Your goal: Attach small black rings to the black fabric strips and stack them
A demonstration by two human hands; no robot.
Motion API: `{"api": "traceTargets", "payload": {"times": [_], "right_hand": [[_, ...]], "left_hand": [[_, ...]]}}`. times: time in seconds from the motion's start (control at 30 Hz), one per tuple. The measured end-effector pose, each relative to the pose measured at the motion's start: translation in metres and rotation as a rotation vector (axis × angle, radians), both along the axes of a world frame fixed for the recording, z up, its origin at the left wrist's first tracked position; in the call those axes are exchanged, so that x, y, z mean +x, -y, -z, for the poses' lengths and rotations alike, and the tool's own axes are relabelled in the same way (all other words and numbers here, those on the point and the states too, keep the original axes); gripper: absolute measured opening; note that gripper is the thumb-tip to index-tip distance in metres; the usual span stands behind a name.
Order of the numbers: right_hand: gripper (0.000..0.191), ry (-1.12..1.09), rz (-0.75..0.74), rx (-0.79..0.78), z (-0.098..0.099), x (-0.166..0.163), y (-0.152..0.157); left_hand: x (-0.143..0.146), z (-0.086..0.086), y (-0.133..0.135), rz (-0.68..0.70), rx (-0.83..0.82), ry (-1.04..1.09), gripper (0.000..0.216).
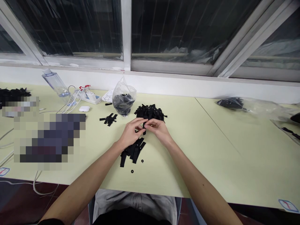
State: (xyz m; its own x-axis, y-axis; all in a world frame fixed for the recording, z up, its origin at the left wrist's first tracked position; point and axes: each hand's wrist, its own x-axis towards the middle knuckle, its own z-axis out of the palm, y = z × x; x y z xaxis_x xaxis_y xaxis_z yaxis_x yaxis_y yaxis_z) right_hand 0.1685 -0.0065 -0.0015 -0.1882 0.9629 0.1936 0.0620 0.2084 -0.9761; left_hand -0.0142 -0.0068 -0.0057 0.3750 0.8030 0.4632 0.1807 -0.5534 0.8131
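Note:
My left hand [133,132] and my right hand [157,128] meet at the middle of the table, fingertips pinched on one short black strip [144,132] that hangs between them. Just behind them lies a dense heap of black strips [150,111]. A looser pile of black strips [134,151], some with small shiny fittings, lies in front of my left hand. Nearer to me are two small black rings, one ring [142,161] beside the pile and another ring [132,171] closer to the edge. My fingers partly cover the held strip.
A clear bag of black pieces [124,101] stands behind a few loose strips [108,119]. To the left are a water bottle [57,84], a power strip [90,96], white cables, a white earphone case [84,108] and a blurred dark object [51,137]. Another plastic bag [253,106] lies right.

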Motion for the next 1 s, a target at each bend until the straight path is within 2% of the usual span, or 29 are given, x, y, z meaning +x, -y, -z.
{"api": "traceTargets", "payload": {"times": [0.5, 0.77, 1.0], "right_hand": [[0.026, -0.024, 0.107, 0.018, 0.0006, -0.0057, 0.0021], [0.027, -0.027, 0.102, -0.039, 0.0059, -0.0062, -0.0006], [0.027, -0.015, 0.176, 0.048, 0.0013, -0.0052, 0.0005]], "left_hand": [[0.0004, -0.0002, 0.0007, -0.021, -0.005, -0.005, 0.044], [0.0007, -0.0052, 0.0040, -0.027, -0.024, 0.012, 0.039], [0.0004, -0.0053, 0.0024, -0.065, -0.123, 0.120, 0.044]]}}
